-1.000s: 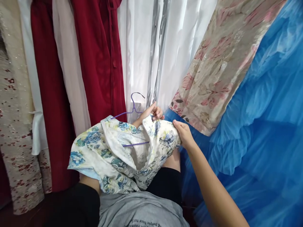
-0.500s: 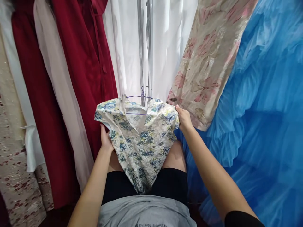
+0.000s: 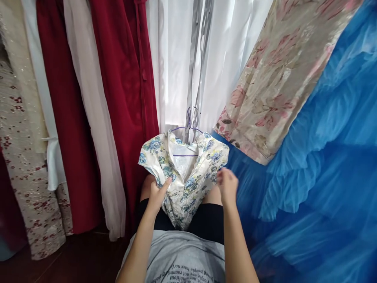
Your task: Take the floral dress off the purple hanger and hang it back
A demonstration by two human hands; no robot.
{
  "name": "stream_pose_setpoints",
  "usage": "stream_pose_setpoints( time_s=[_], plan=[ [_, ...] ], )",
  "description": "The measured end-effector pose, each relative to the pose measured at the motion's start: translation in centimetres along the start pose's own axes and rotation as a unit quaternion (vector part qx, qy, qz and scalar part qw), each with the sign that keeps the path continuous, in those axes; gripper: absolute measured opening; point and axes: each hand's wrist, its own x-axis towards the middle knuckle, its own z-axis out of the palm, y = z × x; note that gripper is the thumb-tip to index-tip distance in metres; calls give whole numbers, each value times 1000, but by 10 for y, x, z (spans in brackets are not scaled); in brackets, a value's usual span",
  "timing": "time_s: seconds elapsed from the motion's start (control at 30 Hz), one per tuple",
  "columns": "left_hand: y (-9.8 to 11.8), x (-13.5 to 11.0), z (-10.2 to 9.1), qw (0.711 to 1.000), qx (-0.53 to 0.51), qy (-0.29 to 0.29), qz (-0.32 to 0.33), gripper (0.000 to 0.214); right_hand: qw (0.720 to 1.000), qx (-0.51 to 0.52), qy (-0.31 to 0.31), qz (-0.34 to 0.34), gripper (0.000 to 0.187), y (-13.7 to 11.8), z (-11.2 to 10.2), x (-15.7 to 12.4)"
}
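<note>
Left hand [image 3: 157, 194]: our fingers closed on the floral blouse [image 3: 188, 181].
Right hand [image 3: 228, 184]: blurred, fingers curled beside it; grip unclear to us.

A clothes store room, a dress-hire shop, or a crowded wardrobe corner at home; which one cannot be told. Garments hang packed together on every side: dark red dresses [image 3: 123, 78] at eleven o'clock, a sequinned cream gown [image 3: 20, 157] at nine, white sheer cloth [image 3: 173, 59] at twelve, a floral brocade dress [image 3: 279, 78] at one, a blue tulle skirt [image 3: 324, 177] at three. A metal rail post [image 3: 194, 59] stands at twelve. A small flowered dress [image 3: 182, 173] sits on a purple wire hanger [image 3: 188, 126].
</note>
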Motion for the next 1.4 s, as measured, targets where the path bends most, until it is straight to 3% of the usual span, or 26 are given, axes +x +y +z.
stream_pose_setpoints(
  time_s=[0.07,0.17,0.27,0.43,0.53,0.57,0.63,0.7,0.73,0.8,0.87,0.93,1.03,1.17,1.27,1.4],
  plan=[
    [3,-5,2,1000,-8,-5,3,44,987,-31,-140,72,49,4,32,-13],
    [4,-10,2,999,-30,-12,3,51,971,-75,-219,66,46,9,73,-21],
    [3,-15,4,999,-31,-9,8,53,968,-64,-237,49,38,11,88,-22],
    [7,-20,11,999,-16,-27,29,47,965,-42,-250,62,21,4,89,-25],
    [7,-19,9,999,1,-26,32,44,971,-48,-231,43,22,-1,90,-27],
    [6,-17,6,999,7,3,46,44,973,-54,-218,46,25,-2,88,-26],
    [2,-14,0,986,32,118,110,51,975,-70,-197,72,30,-1,83,-23],
    [-5,-13,-3,947,80,240,196,58,972,-83,-194,101,33,1,75,-19],
    [-9,-15,-2,931,108,262,229,56,970,-86,-201,110,34,2,71,-18],
    [-17,-22,9,936,155,192,252,42,965,-83,-221,116,34,2,65,-17],
    [-24,-34,29,959,167,52,222,32,960,-75,-241,119,31,0,62,-18],
    [-28,-44,49,970,157,-42,178,28,954,-63,-264,124,25,-4,61,-21],
    [-28,-50,64,975,146,-76,148,5,952,-29,-276,132,21,-11,61,-28],
    [-28,-47,53,965,188,-105,153,15,965,56,-222,131,24,-20,60,-25],
    [-32,-43,43,959,215,-124,137,15,971,124,-164,121,23,-33,69,2],
    [-38,-36,36,961,208,-146,111,14,977,173,-84,87,20,-64,95,62]
  ],
)
